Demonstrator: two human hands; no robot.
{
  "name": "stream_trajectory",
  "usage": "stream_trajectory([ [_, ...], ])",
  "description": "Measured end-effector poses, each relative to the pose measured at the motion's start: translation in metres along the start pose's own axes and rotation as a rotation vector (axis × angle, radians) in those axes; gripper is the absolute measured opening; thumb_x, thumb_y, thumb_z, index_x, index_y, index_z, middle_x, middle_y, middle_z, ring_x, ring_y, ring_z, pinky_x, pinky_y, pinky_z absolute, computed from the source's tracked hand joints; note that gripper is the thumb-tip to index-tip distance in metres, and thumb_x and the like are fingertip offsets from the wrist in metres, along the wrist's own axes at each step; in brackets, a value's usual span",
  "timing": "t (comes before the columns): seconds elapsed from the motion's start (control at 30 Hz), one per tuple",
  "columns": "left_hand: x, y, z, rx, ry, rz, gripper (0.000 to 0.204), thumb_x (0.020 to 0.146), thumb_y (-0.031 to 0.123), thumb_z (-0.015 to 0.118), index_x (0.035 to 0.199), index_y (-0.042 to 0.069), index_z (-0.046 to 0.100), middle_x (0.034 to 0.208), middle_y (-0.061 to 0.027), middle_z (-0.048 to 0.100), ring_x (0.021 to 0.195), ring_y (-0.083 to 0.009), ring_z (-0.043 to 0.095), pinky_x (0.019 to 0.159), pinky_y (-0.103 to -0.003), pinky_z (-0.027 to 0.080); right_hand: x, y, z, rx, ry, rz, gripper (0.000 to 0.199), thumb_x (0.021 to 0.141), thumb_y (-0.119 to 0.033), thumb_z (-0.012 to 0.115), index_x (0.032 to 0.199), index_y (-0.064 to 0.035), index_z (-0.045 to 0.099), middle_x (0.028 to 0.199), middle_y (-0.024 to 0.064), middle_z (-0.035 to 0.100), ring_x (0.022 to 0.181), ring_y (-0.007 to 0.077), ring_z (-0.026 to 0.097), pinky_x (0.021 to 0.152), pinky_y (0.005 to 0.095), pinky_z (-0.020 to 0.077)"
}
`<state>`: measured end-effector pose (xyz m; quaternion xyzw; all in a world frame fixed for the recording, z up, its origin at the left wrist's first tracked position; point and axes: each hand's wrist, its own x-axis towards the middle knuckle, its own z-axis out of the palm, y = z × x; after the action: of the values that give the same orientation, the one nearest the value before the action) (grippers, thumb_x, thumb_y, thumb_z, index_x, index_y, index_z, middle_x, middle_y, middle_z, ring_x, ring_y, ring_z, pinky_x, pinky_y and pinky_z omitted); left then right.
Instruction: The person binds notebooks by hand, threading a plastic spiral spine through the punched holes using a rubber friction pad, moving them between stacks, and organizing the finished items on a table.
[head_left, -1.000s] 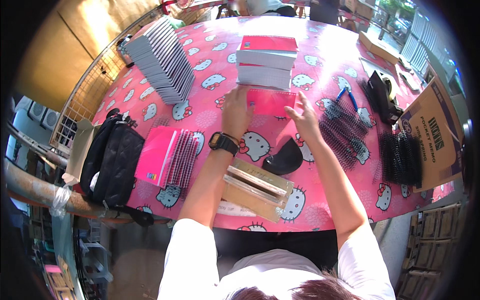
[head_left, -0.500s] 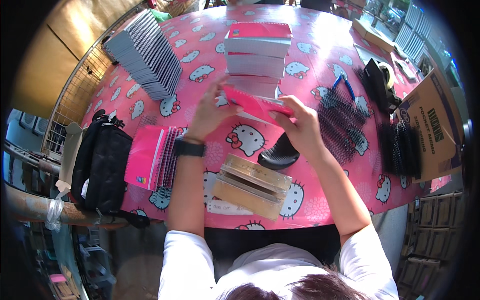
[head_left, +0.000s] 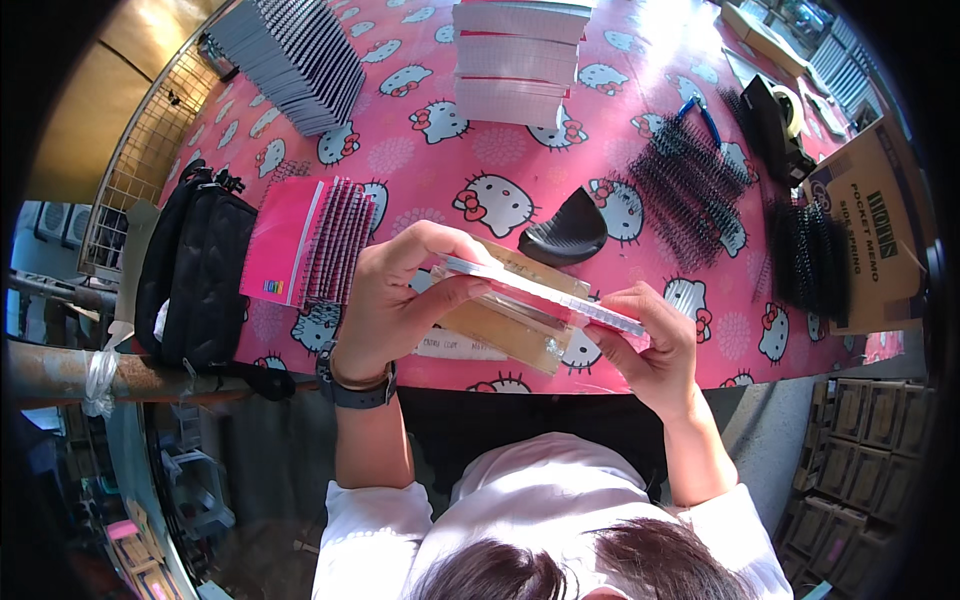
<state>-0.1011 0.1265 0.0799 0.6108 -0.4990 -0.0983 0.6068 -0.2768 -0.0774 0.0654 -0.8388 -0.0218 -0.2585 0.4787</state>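
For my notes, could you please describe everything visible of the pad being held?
The pad is thin and paper-like, its white edge facing the camera, with small marks along the right end and pink below. It slants down to the right in the picture, gripped by the left hand at one end and the right hand at the other, in front of a tan block. Its faces are mostly hidden.
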Motion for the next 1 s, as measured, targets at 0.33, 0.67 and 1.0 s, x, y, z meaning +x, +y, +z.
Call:
stream_trajectory([
  [0.33, -0.020, -0.018, 0.029, -0.390, 0.412, -0.237, 0.080, 0.079, 0.030, 0.075, 0.144, 0.002, 0.037, 0.144, -0.0167, 0.042, 0.131, -0.0243, 0.043, 0.108, -0.035, 0.032, 0.000, 0.017, 0.046, 0.353, 0.267, 0.028, 0.056, 0.083, -0.023, 0.074, 0.130, -0.0040, 0.049, 0.123, 0.0113, 0.056, 0.108, 0.0216, 0.056, 0.091, 0.0352, 0.0414],
  [0.67, -0.031, -0.033, 0.065, 0.051, 0.571, -0.300, 0.030, 0.094, 0.016, 0.058, 0.118, -0.002, 0.063, 0.137, -0.0161, 0.052, 0.129, -0.0259, 0.046, 0.108, -0.038, 0.033, 0.049, 0.095, -0.036, -0.544, 0.129, 0.104, 0.015, 0.081, -0.010, 0.066, 0.095, -0.0034, 0.066, 0.094, 0.0123, 0.065, 0.093, 0.0302, 0.059, 0.081, 0.0379, 0.0483],
  [1.0, -0.025, 0.006, 0.099, 0.816, 0.285, -0.022, 0.064, 0.085, 0.046, 0.064, 0.138, 0.013, 0.052, 0.142, -0.0110, 0.049, 0.138, -0.0284, 0.036, 0.112, -0.061, 0.001, 0.048, 0.062, -0.046, -0.320, 0.133, 0.204, 0.028, 0.090, -0.003, 0.056, 0.118, -0.0018, 0.057, 0.098, 0.0148, 0.063, 0.088, 0.0283, 0.062, 0.082, 0.0347, 0.0491],
])
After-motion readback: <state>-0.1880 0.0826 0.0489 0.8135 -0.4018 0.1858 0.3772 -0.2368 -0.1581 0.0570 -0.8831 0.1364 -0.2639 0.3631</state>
